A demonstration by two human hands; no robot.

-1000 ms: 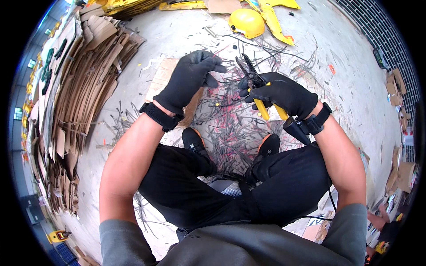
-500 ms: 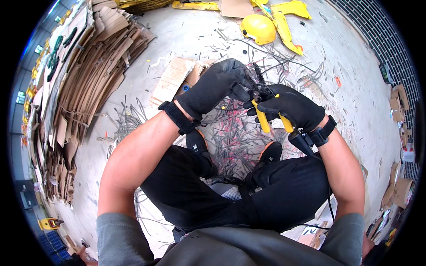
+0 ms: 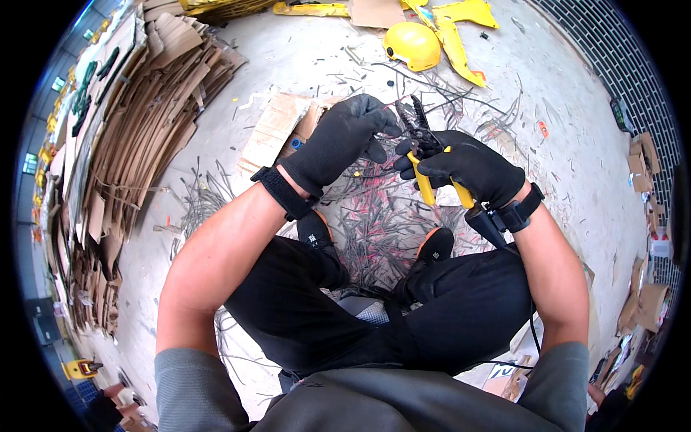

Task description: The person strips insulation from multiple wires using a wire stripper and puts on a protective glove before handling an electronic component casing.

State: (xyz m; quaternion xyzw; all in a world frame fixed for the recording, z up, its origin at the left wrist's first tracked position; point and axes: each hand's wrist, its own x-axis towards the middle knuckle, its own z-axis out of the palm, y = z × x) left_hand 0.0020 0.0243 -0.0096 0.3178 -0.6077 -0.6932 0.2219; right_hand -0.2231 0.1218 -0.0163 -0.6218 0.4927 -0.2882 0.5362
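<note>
Pliers (image 3: 425, 137) sit partly hidden in the right hand (image 3: 481, 171).

The gloved right hand (image 3: 481, 173) grips yellow-handled pliers (image 3: 425, 142), their jaws spread toward the far side. Just left of them, the gloved left hand (image 3: 338, 137) has its fingers curled; whether it pinches anything is unclear. Grey and pink wire scraps (image 3: 378, 219) litter the floor between the shoes (image 3: 435, 245). Stacked cardboard (image 3: 155, 129) stands left; a yellow helmet (image 3: 412, 46) lies far off.
</note>
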